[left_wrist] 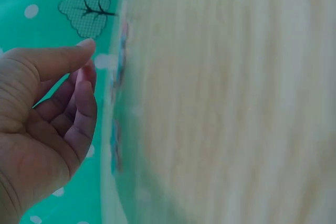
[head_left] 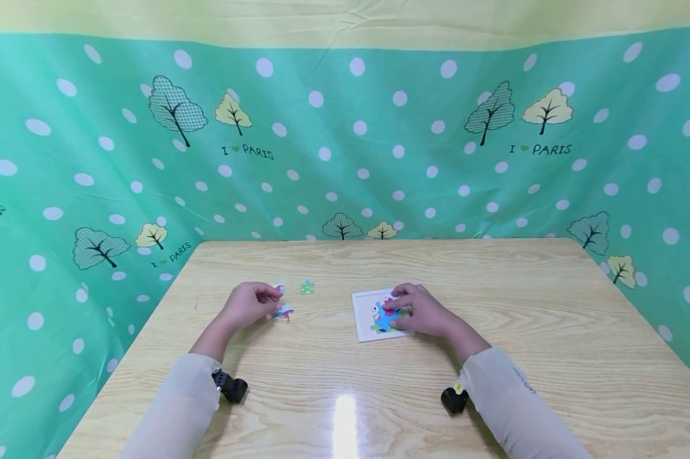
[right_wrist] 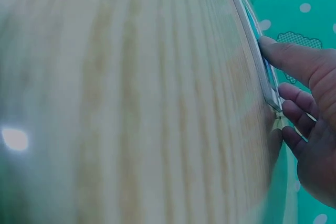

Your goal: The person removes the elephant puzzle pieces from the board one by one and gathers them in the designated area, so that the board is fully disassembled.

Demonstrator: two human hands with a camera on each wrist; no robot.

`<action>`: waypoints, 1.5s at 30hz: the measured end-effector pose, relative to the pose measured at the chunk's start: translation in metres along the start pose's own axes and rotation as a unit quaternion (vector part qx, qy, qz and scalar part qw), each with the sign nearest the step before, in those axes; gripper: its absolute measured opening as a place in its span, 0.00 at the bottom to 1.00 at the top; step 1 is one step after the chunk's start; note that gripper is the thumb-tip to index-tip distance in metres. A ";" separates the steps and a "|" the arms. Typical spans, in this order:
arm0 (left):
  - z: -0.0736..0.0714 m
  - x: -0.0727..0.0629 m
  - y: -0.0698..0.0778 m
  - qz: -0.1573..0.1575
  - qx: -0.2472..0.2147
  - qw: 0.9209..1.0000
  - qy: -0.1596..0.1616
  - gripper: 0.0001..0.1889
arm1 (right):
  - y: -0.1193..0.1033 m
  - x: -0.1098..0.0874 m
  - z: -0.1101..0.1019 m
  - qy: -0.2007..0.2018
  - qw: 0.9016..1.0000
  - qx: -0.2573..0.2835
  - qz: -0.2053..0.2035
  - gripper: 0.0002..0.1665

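Observation:
My left hand hovers at the left over a few loose jigsaw pieces, thumb and fingers bent toward each other. In the left wrist view nothing shows between the thumb and fingertips of that hand, and the pieces lie beyond them. My right hand rests over a white puzzle frame, fingers spread across the partly assembled blue picture. In the right wrist view its thumb touches the top of the frame, and the other fingers sit by its edge.
A separate green puzzle piece lies between the left hand and the frame. The light wooden table runs back to a green dotted curtain. Black wrist cameras are strapped at both sleeves.

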State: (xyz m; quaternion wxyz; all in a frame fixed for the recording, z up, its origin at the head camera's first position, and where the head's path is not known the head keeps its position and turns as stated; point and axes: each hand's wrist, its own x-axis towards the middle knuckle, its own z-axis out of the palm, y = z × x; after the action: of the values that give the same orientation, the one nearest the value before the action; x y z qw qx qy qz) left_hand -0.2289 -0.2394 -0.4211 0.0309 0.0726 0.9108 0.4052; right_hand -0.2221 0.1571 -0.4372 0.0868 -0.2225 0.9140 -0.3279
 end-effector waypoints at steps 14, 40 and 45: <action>0.031 0.013 0.056 0.010 -0.099 0.994 -0.048 0.14 | -0.006 -0.001 -0.005 0.060 0.997 0.035 0.037 0.25; 0.110 0.037 0.105 0.033 -0.066 0.989 -0.129 0.11 | 0.005 0.007 -0.011 -0.016 0.999 -0.001 0.030 0.24; 0.116 0.037 0.114 0.028 -0.031 0.990 -0.133 0.11 | 0.005 0.006 -0.012 -0.018 1.000 0.001 0.026 0.23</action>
State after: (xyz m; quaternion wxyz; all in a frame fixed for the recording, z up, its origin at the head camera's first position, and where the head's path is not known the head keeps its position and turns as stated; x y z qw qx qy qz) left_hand -0.2397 -0.0733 -0.4138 0.1429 0.1509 0.8829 0.4210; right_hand -0.2327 0.1648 -0.4313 0.1116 -0.2043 0.9174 -0.3226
